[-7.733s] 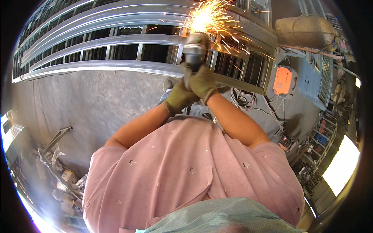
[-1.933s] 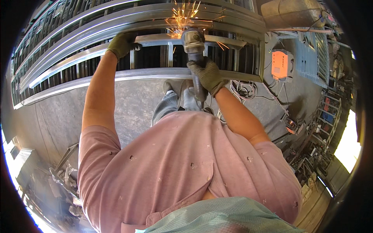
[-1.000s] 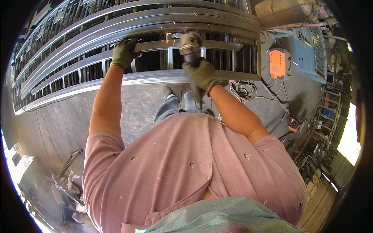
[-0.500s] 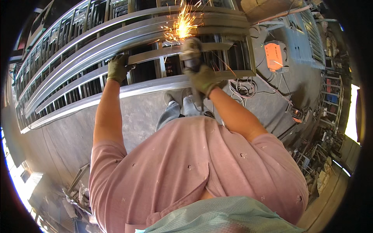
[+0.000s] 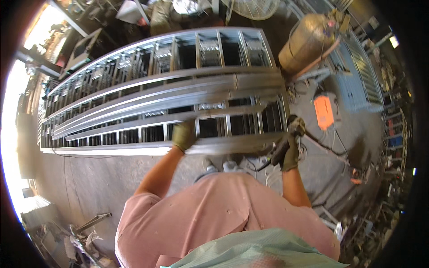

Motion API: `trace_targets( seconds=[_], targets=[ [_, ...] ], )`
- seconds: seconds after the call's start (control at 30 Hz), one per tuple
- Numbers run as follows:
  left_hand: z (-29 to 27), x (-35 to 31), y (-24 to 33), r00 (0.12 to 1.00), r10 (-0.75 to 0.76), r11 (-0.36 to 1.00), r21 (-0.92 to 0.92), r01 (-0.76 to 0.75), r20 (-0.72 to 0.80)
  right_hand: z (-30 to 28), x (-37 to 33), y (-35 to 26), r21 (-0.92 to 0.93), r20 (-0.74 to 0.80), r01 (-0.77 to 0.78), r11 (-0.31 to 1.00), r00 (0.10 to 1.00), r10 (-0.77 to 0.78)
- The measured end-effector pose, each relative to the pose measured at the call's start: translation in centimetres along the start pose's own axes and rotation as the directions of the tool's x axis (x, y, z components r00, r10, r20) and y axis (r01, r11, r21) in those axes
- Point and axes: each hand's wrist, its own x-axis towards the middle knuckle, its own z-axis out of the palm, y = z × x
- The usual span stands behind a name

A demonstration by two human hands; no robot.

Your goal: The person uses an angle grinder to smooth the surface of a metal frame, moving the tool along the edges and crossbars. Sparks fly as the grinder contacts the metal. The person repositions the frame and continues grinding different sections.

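My right hand, in an olive work glove, grips an angle grinder by its dark body. The tool sits over the right end of a long silver metal frame, and no sparks come from it. My left hand, gloved as well, is over the frame's near part; motion smears its fingers, so their grip cannot be made out. Several long metal bars lie lengthwise across the stacked, ladder-like frames beyond my hands.
A gas cylinder lies at the far right, near a blue metal panel. An orange machine stands on the floor with cables around it. At lower left lies scrap. A round fan guard shows at the top.
The sparks at the grinder have stopped. My right hand has carried the grinder rightward, off the bars. My left hand has shifted right along the frame, and the view has tilted farther up.
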Motion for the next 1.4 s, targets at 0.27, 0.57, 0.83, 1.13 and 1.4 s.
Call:
trace_targets(
  seconds=[0.27,0.57,0.83,1.13,1.4],
  targets=[
    [-5.8,1.3,27.6,0.775,0.628,0.764,-0.246,-0.596,0.074,3.8,2.6,-0.5,0.192,0.149,-0.044,0.98,0.989,0.015],
    [-5.3,4.3,31.8,0.752,0.659,0.747,-0.095,-0.658,-0.026,3.3,3.4,-3.3,0.304,0.261,-0.074,0.95,0.965,-0.008],
    [-4.8,5.9,24.8,0.867,0.429,0.902,-0.175,-0.395,0.254,-0.1,3.8,-8.1,0.301,0.267,-0.164,0.939,0.96,0.082],
    [-6.2,0.0,-4.5,0.892,-0.45,0.796,0.477,0.373,0.052,-10.7,5.4,-9.8,0.398,0.311,0.04,0.916,0.934,-0.176],
    [-8.8,-2.0,-16.4,0.864,-0.503,0.719,0.568,0.399,0.03,-16.4,4.1,-7.7,0.201,-0.165,0.257,0.945,0.96,-0.226]
  ],
)
